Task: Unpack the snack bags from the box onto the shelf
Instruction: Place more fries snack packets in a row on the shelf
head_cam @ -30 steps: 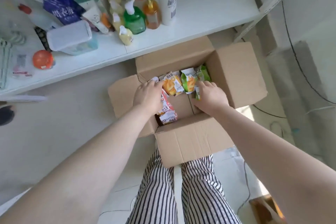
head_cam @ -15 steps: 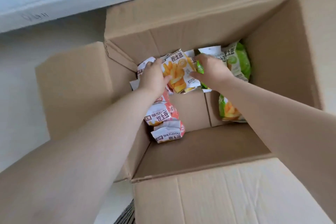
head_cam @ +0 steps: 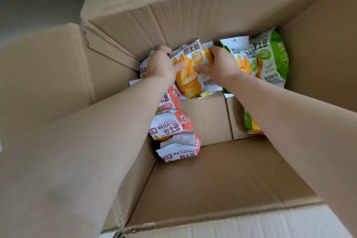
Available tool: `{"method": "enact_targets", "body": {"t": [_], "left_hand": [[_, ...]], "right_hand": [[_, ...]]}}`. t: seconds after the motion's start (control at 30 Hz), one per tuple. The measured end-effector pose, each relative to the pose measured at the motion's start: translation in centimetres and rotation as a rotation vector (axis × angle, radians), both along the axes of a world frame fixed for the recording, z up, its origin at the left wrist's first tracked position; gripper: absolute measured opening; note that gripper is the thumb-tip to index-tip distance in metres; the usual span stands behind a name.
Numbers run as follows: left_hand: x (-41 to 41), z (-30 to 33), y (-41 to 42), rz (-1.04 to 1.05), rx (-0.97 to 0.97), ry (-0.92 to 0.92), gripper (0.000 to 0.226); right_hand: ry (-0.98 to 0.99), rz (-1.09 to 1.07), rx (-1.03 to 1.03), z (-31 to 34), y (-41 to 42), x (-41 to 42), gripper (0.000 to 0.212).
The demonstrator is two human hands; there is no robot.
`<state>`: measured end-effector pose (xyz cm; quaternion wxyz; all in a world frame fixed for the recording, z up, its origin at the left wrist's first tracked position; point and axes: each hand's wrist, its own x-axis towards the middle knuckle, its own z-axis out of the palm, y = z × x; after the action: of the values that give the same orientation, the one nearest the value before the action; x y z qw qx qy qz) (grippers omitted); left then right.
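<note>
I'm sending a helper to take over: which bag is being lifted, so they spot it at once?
Look into the open cardboard box, along its far wall. The bag stands in the middle there, gripped by the left hand and right hand. It is the yellow bag, with green bags to its right and orange bags nearer left.

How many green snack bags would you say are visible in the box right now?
3: two green bags lean against the far right wall, and one lies partly under the right forearm. Others may be hidden.

You saw matt, ribbed brown cardboard on the box (head_cam: pixel 202 15); the snack bags (head_cam: pixel 193 67) were glossy, crinkled plastic film with printed faces.
</note>
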<state>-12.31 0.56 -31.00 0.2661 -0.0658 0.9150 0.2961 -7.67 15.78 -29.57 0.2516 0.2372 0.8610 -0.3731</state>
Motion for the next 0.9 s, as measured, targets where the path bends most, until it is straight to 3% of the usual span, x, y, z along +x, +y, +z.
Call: {"method": "enact_targets", "body": {"t": [0.13, 0.3, 0.43, 0.57, 0.9], "left_hand": [[1.1, 1.1, 1.0, -0.001, 0.076, 0.03, 0.053], [2.5, 2.1, 4.0, -0.139, -0.073, 0.163, 0.039], [2.3, 0.8, 6.2, 0.099, -0.08, -0.049, 0.035], [1.8, -1.6, 6.5, 0.21, -0.012, -0.291, 0.047], [2.1, -4.4, 9.1, 0.165, 0.039, -0.314, 0.049]], "right_hand": [[0.018, -0.137, 0.059, 2.0, 1.2, 2.2, 0.048], [0.059, -0.385, 0.118, 3.9, 2.7, 4.8, 0.057], [0.115, -0.524, 0.144, 4.8, 3.1, 6.0, 0.059], [0.144, -0.595, 0.143, 5.8, 3.9, 7.0, 0.058], [0.146, -0.705, 0.1, 6.7, 7.3, 10.0, 0.054]]}}
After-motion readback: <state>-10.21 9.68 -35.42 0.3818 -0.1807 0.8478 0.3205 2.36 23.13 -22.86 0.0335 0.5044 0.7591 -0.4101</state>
